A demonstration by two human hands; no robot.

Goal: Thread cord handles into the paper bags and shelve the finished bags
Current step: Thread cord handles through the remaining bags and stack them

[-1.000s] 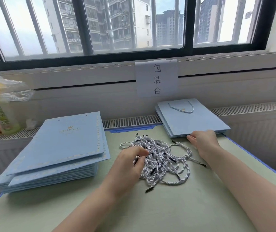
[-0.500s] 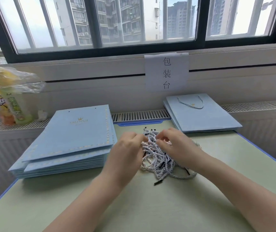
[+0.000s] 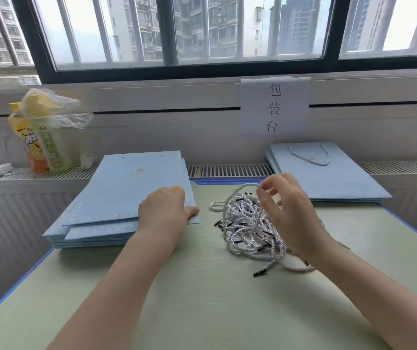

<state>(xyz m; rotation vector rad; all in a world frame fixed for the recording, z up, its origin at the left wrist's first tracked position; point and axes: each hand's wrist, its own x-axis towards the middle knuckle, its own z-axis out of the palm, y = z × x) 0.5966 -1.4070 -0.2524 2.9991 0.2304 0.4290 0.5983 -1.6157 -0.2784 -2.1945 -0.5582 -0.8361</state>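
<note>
Pile of white twisted cords (image 3: 250, 228) with black tips sits tangled mid-frame on my green worktop (image 3: 202, 299). Stack of flat light blue paper bags (image 3: 124, 198) at center left has no handles; the finished bags (image 3: 328, 175) at upper right have one. My left hand (image 3: 164, 210) rests on the stack's near corner, fingers loosely bent. My right hand (image 3: 285, 208) pinches one cord (image 3: 248, 185) above the pile.
</note>
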